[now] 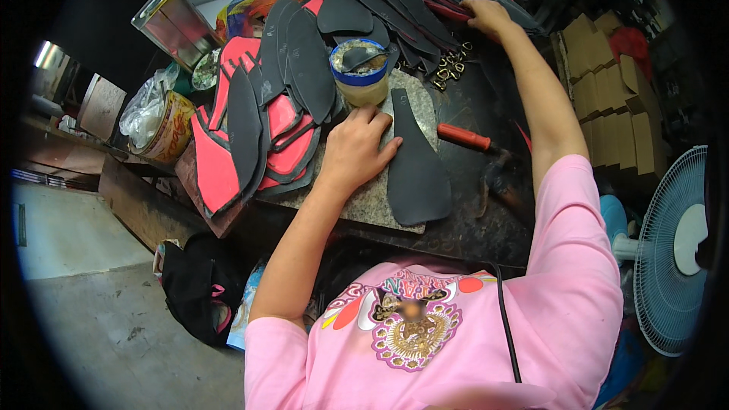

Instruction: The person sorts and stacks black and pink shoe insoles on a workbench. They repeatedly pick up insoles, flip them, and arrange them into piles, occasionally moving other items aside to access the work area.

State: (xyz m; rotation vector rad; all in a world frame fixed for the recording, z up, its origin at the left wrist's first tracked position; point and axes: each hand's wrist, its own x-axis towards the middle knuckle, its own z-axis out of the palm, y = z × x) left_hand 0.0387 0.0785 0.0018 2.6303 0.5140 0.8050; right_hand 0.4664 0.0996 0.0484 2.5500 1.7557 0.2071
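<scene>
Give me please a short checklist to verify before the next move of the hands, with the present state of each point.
1. Black sole-shaped piece wholly on the stone slab: not ok, its right edge reaches past the slab.
2. Left hand beside this piece: ok, thumb at its left edge.
3. Right hand gripping one of the far pieces: cannot tell, the fingertips are unclear.
4. Blue-rimmed jar upright: ok.
5. Left fingers clear of the jar: cannot tell, they are very close.
6. Red-handled tool apart from the black piece: ok, it lies to the right.
</scene>
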